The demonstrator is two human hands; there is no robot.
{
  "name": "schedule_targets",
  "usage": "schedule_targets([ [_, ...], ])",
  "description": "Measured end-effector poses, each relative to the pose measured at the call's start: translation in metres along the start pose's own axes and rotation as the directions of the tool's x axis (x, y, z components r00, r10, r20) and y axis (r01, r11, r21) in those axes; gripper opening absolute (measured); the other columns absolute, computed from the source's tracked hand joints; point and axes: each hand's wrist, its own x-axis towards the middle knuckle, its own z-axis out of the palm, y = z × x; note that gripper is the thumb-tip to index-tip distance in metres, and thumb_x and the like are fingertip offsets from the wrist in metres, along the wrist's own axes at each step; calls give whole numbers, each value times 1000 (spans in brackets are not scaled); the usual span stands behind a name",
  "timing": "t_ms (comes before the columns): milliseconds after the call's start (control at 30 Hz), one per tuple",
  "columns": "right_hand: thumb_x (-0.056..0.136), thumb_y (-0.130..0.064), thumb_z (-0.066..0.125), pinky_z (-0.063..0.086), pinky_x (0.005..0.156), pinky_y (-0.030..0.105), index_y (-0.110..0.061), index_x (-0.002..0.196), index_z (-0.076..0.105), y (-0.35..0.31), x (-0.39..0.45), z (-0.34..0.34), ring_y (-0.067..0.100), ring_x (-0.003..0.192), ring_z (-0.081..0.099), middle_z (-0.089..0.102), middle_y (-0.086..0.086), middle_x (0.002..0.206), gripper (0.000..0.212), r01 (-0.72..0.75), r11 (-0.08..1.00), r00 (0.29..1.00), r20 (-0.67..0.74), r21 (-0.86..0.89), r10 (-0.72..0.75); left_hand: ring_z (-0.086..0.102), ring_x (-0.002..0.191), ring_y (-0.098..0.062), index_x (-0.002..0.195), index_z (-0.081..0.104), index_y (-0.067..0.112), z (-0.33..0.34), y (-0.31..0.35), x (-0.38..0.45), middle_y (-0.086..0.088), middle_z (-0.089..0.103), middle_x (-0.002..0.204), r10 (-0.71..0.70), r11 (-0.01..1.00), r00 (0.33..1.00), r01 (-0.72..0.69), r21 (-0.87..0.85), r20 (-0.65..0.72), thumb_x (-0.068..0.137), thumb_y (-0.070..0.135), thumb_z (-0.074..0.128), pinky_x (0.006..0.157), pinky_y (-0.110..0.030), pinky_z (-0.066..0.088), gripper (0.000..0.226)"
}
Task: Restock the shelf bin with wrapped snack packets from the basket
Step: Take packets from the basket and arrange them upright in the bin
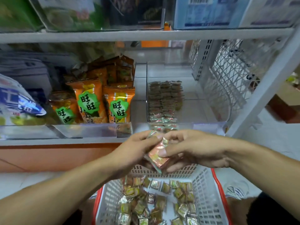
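Observation:
A stack of small shiny wrapped snack packets [158, 155] is held between both hands, just above the far rim of the white basket [209, 197]. My left hand [138, 150] grips the stack from the left, and my right hand [191, 148] pinches it from the right. Several loose packets [155, 202] lie in the basket below. Directly behind the hands sits the clear shelf bin [201, 98], with rows of the same packets [164, 101] stacked along its left side.
Orange snack bags [103, 103] fill the clear bin to the left. A white lattice basket [227, 82] leans at the shelf's right end beside the white upright post [266, 88]. A higher shelf [146, 35] carries more bins. The basket has a red rim [219, 189].

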Motion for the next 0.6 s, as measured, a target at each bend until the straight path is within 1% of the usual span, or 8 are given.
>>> schedule_targets([
  [133, 69, -11, 82, 64, 77, 35, -14, 126, 58, -2, -2, -6, 29, 91, 75, 77, 10, 103, 62, 100, 991, 989, -115, 95, -88, 64, 62, -14, 100, 75, 9, 7, -4, 15, -9, 71, 82, 22, 987, 975, -57, -149, -222, 103, 29, 54, 48, -23, 49, 29],
  [233, 68, -9, 85, 63, 74, 31, -13, 121, 65, -8, -12, -16, 27, 90, 75, 74, 12, 113, 56, 263, 958, 953, -185, 116, -239, 66, 60, -15, 109, 69, -1, 6, -1, 22, -10, 69, 78, 3, 971, 962, -69, -230, -274, 103, 27, 53, 52, -31, 58, 32],
  [300, 70, -11, 88, 60, 77, 28, -17, 113, 70, -10, -13, -20, 21, 93, 74, 73, 9, 114, 47, 478, 878, 855, -239, 21, -460, 70, 64, -16, 113, 70, 4, 3, 2, 22, -8, 69, 80, -61, 970, 963, -5, -244, -262, 101, 29, 55, 63, -42, 64, 32],
  [367, 69, -17, 90, 57, 82, 26, -23, 109, 69, -10, -12, -21, 18, 100, 72, 71, 6, 115, 46, 660, 723, 681, -243, -207, -691, 76, 77, -20, 114, 74, 16, 4, 6, 20, -8, 76, 92, -108, 966, 980, 65, -248, -166, 96, 33, 61, 64, -43, 64, 28],
  [433, 73, -21, 86, 56, 88, 28, -31, 114, 65, -5, -7, -20, 21, 114, 66, 64, -1, 122, 47, 658, 499, 507, -158, -565, -847, 78, 93, -25, 112, 77, 24, 7, 11, 17, -10, 78, 109, -129, 950, 992, 120, -287, -14, 83, 38, 68, 61, -40, 64, 34],
  [467, 76, -22, 85, 55, 91, 30, -35, 118, 62, -1, -4, -20, 23, 120, 62, 60, -5, 125, 50, 609, 396, 462, -98, -687, -881, 77, 95, -25, 110, 78, 24, 8, 13, 17, -10, 78, 112, -128, 940, 991, 132, -314, 33, 81, 39, 66, 60, -39, 64, 35],
  [500, 77, -22, 84, 55, 94, 29, -37, 121, 59, 2, -1, -19, 23, 123, 59, 57, -7, 127, 53, 572, 342, 444, -69, -746, -893, 78, 94, -25, 108, 79, 23, 10, 14, 16, -11, 78, 112, -123, 931, 991, 135, -340, 56, 86, 37, 60, 60, -38, 64, 32],
  [600, 79, -23, 84, 52, 95, 23, -38, 125, 57, 3, 4, -21, 20, 122, 59, 56, -9, 127, 56, 569, 373, 448, -105, -733, -888, 78, 95, -26, 103, 81, 24, 8, 17, 16, -12, 78, 110, -104, 910, 994, 104, -402, 22, 101, 38, 46, 62, -40, 65, 38],
])
